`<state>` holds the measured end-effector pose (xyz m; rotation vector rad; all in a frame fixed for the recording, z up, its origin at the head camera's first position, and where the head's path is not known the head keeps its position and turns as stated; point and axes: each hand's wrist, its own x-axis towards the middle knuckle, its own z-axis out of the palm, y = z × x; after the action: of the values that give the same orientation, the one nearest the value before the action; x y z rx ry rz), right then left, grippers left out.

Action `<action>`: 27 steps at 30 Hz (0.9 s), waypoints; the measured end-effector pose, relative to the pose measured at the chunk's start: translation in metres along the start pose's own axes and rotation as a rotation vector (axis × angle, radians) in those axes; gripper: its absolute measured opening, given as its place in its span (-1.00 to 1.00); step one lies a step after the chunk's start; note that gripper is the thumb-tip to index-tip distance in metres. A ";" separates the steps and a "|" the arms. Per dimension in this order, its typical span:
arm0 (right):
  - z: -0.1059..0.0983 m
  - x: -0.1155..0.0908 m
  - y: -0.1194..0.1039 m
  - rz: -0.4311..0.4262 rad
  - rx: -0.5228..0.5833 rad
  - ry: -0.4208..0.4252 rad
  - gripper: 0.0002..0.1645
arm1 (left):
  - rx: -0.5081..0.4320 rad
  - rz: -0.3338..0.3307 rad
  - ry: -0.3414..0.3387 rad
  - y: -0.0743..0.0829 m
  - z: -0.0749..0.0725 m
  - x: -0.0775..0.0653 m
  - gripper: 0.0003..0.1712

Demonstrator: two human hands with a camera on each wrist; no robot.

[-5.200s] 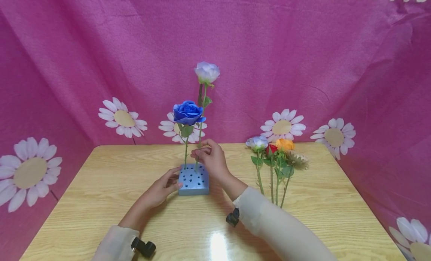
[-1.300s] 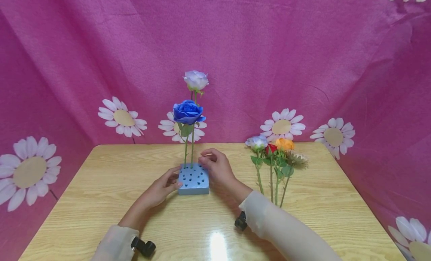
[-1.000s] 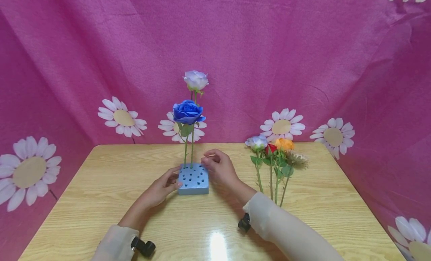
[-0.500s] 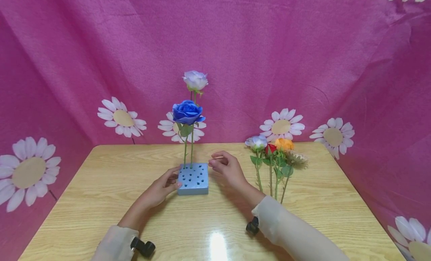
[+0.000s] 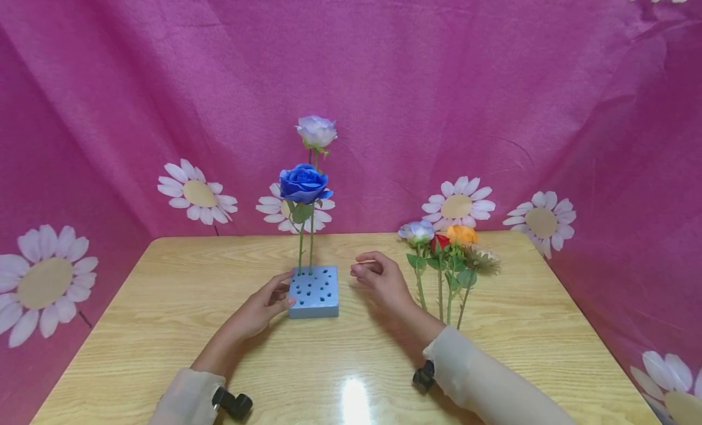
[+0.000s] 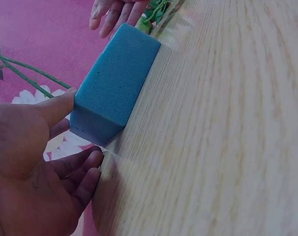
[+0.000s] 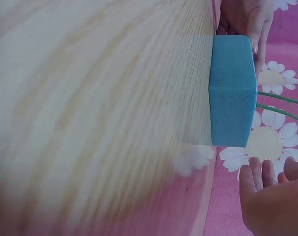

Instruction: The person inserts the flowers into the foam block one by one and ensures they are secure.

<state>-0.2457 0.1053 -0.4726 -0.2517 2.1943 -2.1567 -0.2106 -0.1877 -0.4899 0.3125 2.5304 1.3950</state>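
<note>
A light blue foam block with several holes in its top sits on the table. In its back holes stand two artificial flowers, a blue rose in front and a taller pale lilac flower behind. My left hand holds the block's left side, thumb at the top edge and the other fingers along its side; the left wrist view shows the thumb touching a corner. To the right of the block, my right hand is held apart from it with loosely bent fingers and nothing in them.
Several flowers lie at the table's right: a pale lilac one, a red rose, an orange one and a beige one. A pink curtain printed with daisies stands behind the wooden table.
The right hand let go of the lilac flower's stem, leaving it upright in the block behind the blue rose, then drew away rightward. The left hand stayed at the block.
</note>
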 end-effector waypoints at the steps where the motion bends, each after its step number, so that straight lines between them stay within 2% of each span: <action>1: -0.001 -0.001 0.000 0.003 -0.001 0.006 -0.70 | -0.002 -0.002 0.000 0.000 0.000 0.000 -0.26; 14: -0.019 -0.014 0.006 0.027 -0.062 0.035 -0.62 | -0.021 -0.006 0.003 0.000 -0.001 0.001 -0.26; 24: -0.036 -0.025 0.001 0.043 -0.072 0.066 -0.60 | -0.021 -0.010 0.004 0.004 -0.001 0.000 -0.26; 27: -0.041 -0.028 -0.001 0.045 -0.093 0.091 -0.61 | -0.016 0.013 -0.002 0.004 -0.001 -0.001 -0.27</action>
<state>-0.2240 0.1501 -0.4731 -0.1100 2.3285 -2.0855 -0.2095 -0.1872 -0.4859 0.3279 2.5194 1.4179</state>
